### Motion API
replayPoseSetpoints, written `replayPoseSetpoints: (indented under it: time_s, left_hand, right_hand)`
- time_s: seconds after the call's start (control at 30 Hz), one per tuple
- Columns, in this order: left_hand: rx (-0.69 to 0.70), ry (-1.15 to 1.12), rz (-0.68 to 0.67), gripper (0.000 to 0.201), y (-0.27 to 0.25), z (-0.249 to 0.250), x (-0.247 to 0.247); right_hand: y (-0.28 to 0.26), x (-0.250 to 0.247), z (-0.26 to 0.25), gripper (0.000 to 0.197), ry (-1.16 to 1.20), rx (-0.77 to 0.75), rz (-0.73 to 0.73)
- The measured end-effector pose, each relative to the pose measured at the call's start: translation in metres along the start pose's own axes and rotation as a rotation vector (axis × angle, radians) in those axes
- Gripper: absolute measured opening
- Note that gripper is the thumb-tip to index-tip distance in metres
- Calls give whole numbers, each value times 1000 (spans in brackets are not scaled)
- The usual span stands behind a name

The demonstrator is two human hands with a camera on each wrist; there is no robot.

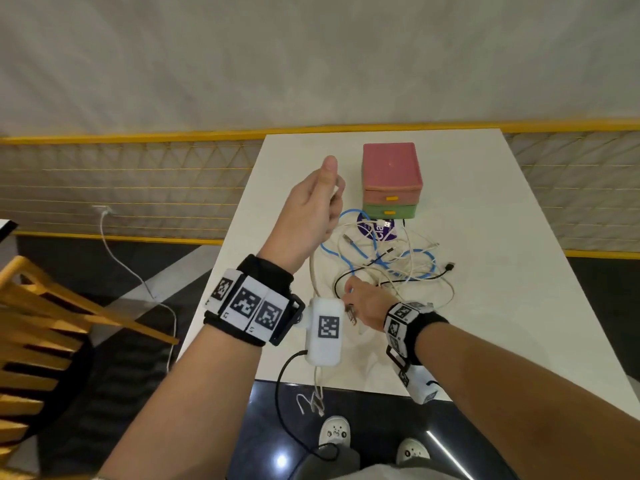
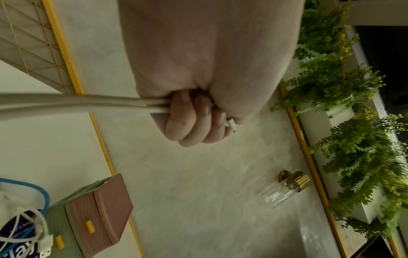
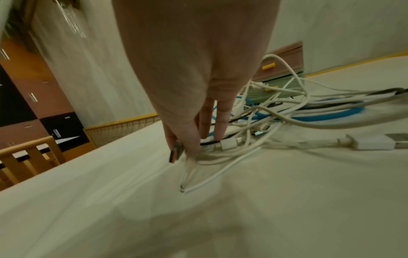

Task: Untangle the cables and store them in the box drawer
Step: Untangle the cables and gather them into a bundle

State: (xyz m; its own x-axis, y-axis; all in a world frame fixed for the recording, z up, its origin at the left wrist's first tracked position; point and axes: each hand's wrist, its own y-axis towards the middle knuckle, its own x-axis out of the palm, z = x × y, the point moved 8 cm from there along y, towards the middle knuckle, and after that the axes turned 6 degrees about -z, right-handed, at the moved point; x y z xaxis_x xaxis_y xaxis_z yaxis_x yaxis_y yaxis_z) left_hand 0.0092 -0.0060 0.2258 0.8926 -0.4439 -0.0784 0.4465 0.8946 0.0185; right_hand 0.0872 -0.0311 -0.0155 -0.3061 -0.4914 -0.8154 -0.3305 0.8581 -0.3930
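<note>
Left hand (image 1: 313,199) lifts a gripped off-white rubber cable (image 2: 77,103) clear of the tangle, while right hand (image 1: 363,303) pinches a metal-tipped plug (image 3: 176,153) (probably freeing that strand).

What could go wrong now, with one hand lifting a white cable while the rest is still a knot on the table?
The left hand grips a doubled white cable that runs back into the tangle; pulling up may tighten knots or drag the pile along. The right hand pinches only a plug at the pile's edge, so little holds the heap down. Both drawers of the box look closed, so nothing can be stored yet.
</note>
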Motion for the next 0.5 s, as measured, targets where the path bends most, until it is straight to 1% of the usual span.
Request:
replayPoseSetpoints:
  time_s: [0.07,0.13,0.2,0.27,0.33,0.4,0.43,0.5]
  left_hand:
    - [13,23,-5,41,1,-1,1]
    - [31,74,6,38,2,-4,-2]
    - [32,111,36,30,4,-11,-6]
    - [38,169,61,19,7,-18,-9]
    - [41,217,97,19,10,-26,-10]
    - [36,221,143,19,13,-32,-8]
    - [24,205,158,19,15,-35,-5]
    - [-20,110,138,20,18,-44,5]
  right_hand:
    - [3,-1,2,9,34,-19,14]
    - [1,-12,0,11,154,-86,79]
    - [-8,-38,-2,8,378,-165,209]
    - [-16,-67,2,6,605,-163,309]
    - [-27,-97,3,9,827,-168,402]
    - [-41,-127,0,17,1074,-230,497]
    - [-49,-140,-4,20,1169,-270,517]
    - [-61,-158,-14,22,1256,-354,527]
